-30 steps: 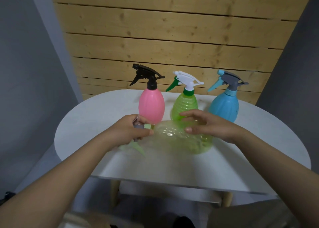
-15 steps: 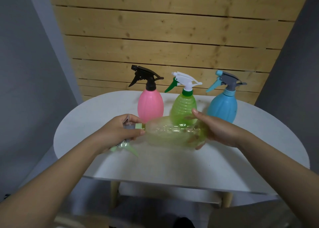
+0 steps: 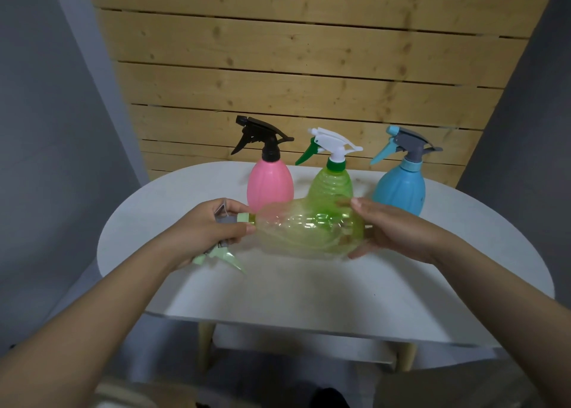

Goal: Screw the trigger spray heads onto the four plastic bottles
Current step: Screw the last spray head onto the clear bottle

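A translucent yellow-green bottle point(image 3: 306, 233) lies on its side above the white table point(image 3: 309, 290), neck pointing left. My right hand point(image 3: 389, 230) grips its base end. My left hand point(image 3: 210, 231) is closed on the grey and pale-green spray head point(image 3: 225, 247), whose collar meets the bottle neck; its trigger sticks out below my fingers. Behind stand three upright bottles with heads on: a pink bottle point(image 3: 270, 185) with a black head, a green bottle point(image 3: 332, 183) with a white and green head, and a blue bottle point(image 3: 400, 188) with a grey and light-blue head.
A wooden slat wall point(image 3: 293, 77) rises behind the table. Grey walls flank both sides. The table's near edge point(image 3: 309, 330) runs below my forearms, with pale wooden legs beneath.
The bottle has been lifted slightly off the table. My right hand slid from the top of the bottle's body to its base end. My left hand stays on the spray head.
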